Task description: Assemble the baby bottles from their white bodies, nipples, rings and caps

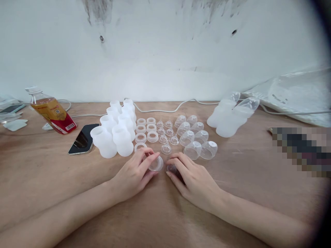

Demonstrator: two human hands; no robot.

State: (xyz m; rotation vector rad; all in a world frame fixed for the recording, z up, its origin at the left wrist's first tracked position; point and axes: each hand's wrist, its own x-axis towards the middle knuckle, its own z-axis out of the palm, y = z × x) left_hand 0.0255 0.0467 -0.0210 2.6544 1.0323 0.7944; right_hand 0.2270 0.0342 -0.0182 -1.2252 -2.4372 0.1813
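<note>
My left hand (141, 168) holds a translucent ring (157, 164) between thumb and fingers, just above the table. Close to its right, my right hand (187, 172) curls its fingers round a clear nipple-shaped piece (171, 168), partly hidden by the fingers. Beyond my hands lie rows of white rings (141, 137), clear nipple pieces (166, 148) and clear domed caps (192, 150) on their sides. Several white bottles (122, 141) stand at the left of these rows. Farther right are white bottles with clear caps (229, 119), set close together.
A black phone (83, 139) and a drink bottle with a red and yellow label (55, 113) are on the left of the wooden table (160, 213). A white cable (165, 111) runs along the wall. Clear plastic wrapping (297, 96) lies at the back right, near a blurred-out object (305, 148).
</note>
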